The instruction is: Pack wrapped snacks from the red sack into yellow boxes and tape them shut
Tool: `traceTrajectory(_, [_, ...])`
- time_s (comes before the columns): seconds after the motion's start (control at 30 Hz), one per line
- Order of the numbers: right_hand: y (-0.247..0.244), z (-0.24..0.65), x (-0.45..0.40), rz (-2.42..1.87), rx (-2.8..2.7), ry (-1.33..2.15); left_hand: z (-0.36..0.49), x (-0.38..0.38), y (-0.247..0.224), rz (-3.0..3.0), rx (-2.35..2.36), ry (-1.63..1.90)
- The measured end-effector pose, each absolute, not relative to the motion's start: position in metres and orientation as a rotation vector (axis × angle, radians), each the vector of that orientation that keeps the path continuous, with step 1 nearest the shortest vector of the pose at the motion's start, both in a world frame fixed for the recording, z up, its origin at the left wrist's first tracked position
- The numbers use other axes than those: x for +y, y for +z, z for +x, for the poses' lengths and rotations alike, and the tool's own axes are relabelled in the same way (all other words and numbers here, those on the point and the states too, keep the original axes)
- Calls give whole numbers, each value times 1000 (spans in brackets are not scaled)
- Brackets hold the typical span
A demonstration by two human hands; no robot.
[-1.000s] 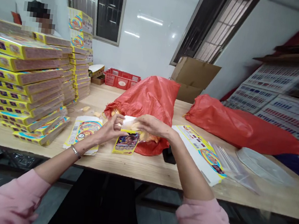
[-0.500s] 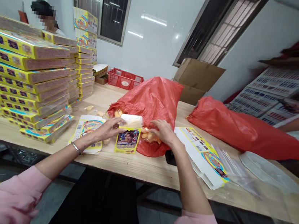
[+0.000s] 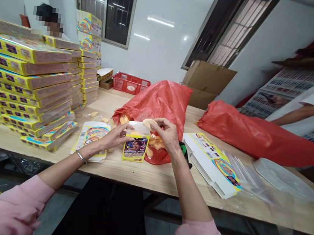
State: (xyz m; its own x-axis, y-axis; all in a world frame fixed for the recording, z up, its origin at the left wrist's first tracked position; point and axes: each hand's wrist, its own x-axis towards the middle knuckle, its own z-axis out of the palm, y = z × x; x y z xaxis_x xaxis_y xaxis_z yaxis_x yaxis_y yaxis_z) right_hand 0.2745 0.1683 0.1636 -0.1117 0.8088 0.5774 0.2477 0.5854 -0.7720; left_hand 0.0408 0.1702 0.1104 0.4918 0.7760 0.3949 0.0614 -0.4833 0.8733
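1. Left hand (image 3: 116, 137): fingers extended and slightly spread, tips against the left side of the carton, no firm grip visible. A thin metal bangle (image 3: 80, 157) sits on the wrist, below a pink sleeve (image 3: 11, 206).
2. Right hand (image 3: 166, 134): thumb and fingers together, pinching a curved pale-gold crisp (image 3: 148, 123) above the carton.
3. Small yellow printed cardboard carton (image 3: 135, 149): upright on the table, portrait on its front, white liner (image 3: 138, 128) rising from its open top, between both hands.
4. Red woven sack (image 3: 158, 106): lying just behind the carton, mouth open, golden crisps (image 3: 155, 143) spilling out.
5. Light wooden worktable (image 3: 166, 183): bears all listed items.
6. Flat printed carton blanks: one pile left of the hands (image 3: 91, 138), another right (image 3: 211, 164).
7. Tall stacks of yellow boxes (image 3: 22, 74): at the table's left end.
8. Clear plastic sleeves (image 3: 248, 178): right of the blanks.
9. Second red woven sack (image 3: 260, 136): farther right.
10. Co-worker in a white shirt (image 3: 304, 109): standing beyond the table, right side.
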Motion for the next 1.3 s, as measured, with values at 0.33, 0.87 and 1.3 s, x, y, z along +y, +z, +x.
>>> traceTrajectory(0.33, [152, 270, 168, -984, -2266, 68, 48, 175, 107, 1813, 730, 1065])
traceTrajectory(0.87, [170, 268, 162, -775, -2497, -40, 48, 177, 106, 1719, 649, 1043])
traceTrajectory(1.3, [165, 248, 142, -837, -2646, -137, 48, 180, 104, 1819, 729, 1115])
